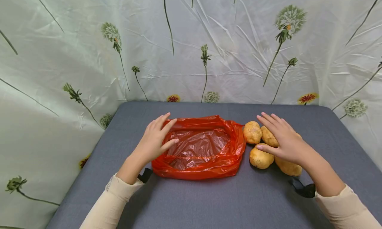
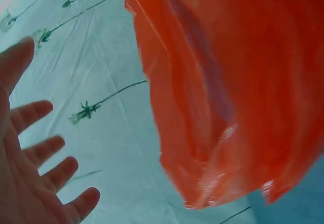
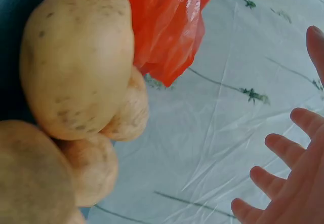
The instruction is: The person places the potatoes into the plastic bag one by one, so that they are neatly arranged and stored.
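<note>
A red plastic bag lies on the grey table with its mouth spread wide, showing its crinkled inside. My left hand hovers over the bag's left rim, fingers extended and holding nothing. In the left wrist view that hand is beside the bag's side, with a gap between. My right hand is held above several potatoes to the right of the bag, fingers straight, partly hiding some of them. The right wrist view shows a large potato in front of others, the right hand apart from them.
The grey padded table reaches back to a pale plastic curtain printed with dandelions, which also runs along the left side. A potato at the upper left of the pile sits against the bag's right edge.
</note>
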Demonstrator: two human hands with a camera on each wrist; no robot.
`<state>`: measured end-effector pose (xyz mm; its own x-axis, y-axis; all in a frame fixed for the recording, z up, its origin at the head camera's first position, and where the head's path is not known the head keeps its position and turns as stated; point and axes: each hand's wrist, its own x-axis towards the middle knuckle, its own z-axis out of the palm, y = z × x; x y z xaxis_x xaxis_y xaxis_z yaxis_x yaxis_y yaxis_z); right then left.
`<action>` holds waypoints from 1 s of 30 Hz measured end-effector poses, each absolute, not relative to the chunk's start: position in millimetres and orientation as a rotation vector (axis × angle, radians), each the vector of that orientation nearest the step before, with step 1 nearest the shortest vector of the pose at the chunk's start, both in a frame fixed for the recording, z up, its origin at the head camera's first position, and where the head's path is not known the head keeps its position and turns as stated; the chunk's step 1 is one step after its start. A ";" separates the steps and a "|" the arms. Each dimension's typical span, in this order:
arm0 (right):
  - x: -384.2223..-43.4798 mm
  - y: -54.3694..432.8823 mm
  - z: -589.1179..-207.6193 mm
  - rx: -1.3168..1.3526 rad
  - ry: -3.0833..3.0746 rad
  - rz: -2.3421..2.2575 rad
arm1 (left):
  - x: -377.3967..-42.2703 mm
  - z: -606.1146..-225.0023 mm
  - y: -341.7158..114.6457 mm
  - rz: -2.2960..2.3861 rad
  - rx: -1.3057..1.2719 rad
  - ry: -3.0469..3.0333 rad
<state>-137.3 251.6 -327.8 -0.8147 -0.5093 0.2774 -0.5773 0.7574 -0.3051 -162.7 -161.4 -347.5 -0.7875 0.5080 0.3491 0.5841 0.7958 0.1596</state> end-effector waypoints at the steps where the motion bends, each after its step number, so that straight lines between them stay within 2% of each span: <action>1: -136.3 253.8 -328.9 0.864 -2.767 0.581 | -161.4 -349.7 -162.9 -0.418 -0.812 -2.698; 11: -122.1 278.5 -346.3 0.797 -2.672 0.759 | -148.3 -376.4 -176.8 -0.757 -0.519 -2.706; 18: -106.3 295.4 -359.8 0.649 -2.732 0.906 | -141.0 -394.0 -184.1 -0.928 -0.322 -2.725; 30: -85.5 313.1 -385.2 0.350 -2.857 0.980 | -137.9 -417.4 -194.7 -1.267 -0.177 -2.699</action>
<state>-85.5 313.1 -385.2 -0.9685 -0.1830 0.1688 -0.2481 0.7662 -0.5927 -137.9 -194.7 -417.4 -0.9811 0.0414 0.1889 0.1718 0.6352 0.7530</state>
